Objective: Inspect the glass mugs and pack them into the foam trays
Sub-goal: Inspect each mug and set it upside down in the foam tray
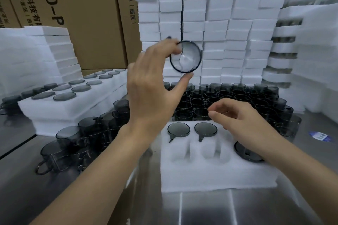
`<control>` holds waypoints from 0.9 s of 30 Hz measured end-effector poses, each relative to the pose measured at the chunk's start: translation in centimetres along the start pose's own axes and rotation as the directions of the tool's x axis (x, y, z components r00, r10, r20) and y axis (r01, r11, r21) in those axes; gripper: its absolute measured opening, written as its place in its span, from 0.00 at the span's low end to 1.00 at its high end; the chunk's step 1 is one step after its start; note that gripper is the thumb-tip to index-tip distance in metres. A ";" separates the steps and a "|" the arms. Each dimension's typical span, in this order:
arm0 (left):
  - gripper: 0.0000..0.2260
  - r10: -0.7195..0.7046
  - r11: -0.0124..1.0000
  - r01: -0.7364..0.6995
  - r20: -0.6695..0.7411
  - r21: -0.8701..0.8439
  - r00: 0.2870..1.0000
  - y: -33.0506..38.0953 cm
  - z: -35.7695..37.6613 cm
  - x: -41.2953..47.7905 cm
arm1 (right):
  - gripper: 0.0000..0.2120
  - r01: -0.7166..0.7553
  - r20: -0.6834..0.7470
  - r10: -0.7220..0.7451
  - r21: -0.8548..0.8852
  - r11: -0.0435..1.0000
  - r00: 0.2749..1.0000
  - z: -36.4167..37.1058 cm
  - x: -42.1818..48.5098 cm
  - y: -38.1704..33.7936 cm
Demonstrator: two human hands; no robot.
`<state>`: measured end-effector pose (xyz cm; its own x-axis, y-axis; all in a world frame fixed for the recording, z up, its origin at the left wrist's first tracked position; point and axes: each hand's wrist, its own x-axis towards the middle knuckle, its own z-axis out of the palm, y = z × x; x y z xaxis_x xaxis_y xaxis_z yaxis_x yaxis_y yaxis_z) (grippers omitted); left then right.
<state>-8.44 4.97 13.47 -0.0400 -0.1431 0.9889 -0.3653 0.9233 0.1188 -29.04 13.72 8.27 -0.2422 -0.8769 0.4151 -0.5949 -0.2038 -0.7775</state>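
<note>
Left grip: my left grip [153, 86] holds one glass mug [185, 56] up high, thumb under the rim and fingers over the top. I am looking right through it at the white foam behind.
Right grip: my right grip [245, 122] hangs over the foam tray [210, 175] with its fingers loosely bent. It holds nothing.
Done: two packed mugs [178, 129] sit upside down in the back holes of the tray. A third mug [245, 151] lies at the tray's right side, half hidden under my wrist. On the left, a full tray [60, 107] sits on top of other trays.
Left to do: I think the check of the lifted mug is going on now. The front holes [180, 151] of my tray are bare. Lots of loose mugs [228, 97] wait behind the tray, and there are more mugs [76, 139] to its left. So I judge the job is far from over.
Around: tall foam stacks [210, 23] stand at the back, with cardboard boxes [82, 14] on the left. A small blue sticker [320, 136] lies on the shiny surface [256, 206].
In the way: the loose mugs stand packed close, just behind the tray's back edge, so a careless move could knock them. My right wrist covers part of the tray.
</note>
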 end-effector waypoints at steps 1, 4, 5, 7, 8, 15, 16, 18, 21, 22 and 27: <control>0.21 0.061 0.998 -0.060 -0.077 0.009 0.995 0.7 0.0 0.0 | 0.02 0.001 0.001 -0.001 -0.011 1.000 1.000 0.0 0.0 0.0; 0.24 0.153 0.988 -0.157 -0.180 -0.007 0.972 1.6 0.0 -0.1 | 0.03 0.007 0.012 -0.007 -0.028 1.000 1.000 0.0 -0.1 0.0; 0.25 0.163 0.985 -0.169 -0.177 -0.018 0.971 1.7 -0.1 -0.2 | 0.03 0.008 0.016 -0.007 -0.030 1.000 1.000 0.0 -0.1 -0.1; 0.25 0.114 0.985 -0.128 -0.119 -0.114 0.986 1.8 0.0 -0.3 | 0.03 0.009 0.017 -0.008 -0.042 0.999 1.000 0.0 -0.1 -0.1; 0.25 0.026 0.970 -0.041 -0.065 -0.239 0.998 1.9 0.1 -0.3 | 0.03 0.009 0.016 -0.008 -0.049 0.999 1.000 0.0 -0.1 -0.2; 0.25 -0.414 -0.386 0.774 0.844 -0.502 0.341 2.0 0.0 1.2 | 0.03 0.007 0.016 -0.007 -0.054 0.999 1.000 0.1 -0.1 -0.3; 0.26 -0.352 -0.484 0.760 0.892 -0.433 0.284 1.8 -0.2 1.2 | 0.03 0.006 0.017 -0.005 -0.050 0.999 1.000 0.1 -0.1 -0.4; 0.26 -0.339 -0.526 0.748 0.907 -0.404 0.251 1.6 -0.2 1.0 | 0.02 0.012 0.021 -0.011 -0.062 0.998 1.000 0.1 -0.1 -0.5; 0.27 -0.341 -0.525 0.749 0.906 -0.405 0.251 1.5 0.0 0.8 | 0.02 0.016 0.023 -0.015 -0.071 0.997 1.000 0.0 -0.2 -0.6; 0.27 -0.337 -0.524 0.751 0.908 -0.401 0.250 1.5 0.1 0.8 | 0.02 0.015 0.025 -0.013 -0.077 0.997 1.000 0.0 -0.3 -0.7; 0.22 -0.428 -0.363 0.820 0.861 -0.442 0.274 1.5 0.5 0.5 | 0.12 0.146 -0.192 -0.151 -0.038 0.989 0.970 0.3 -0.9 -1.8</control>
<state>-9.49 6.08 14.10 -0.6554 -0.7416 0.1435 0.5107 -0.2951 0.8076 -27.55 14.77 9.11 -0.2920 -0.7363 0.6105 -0.6523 -0.3135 -0.6901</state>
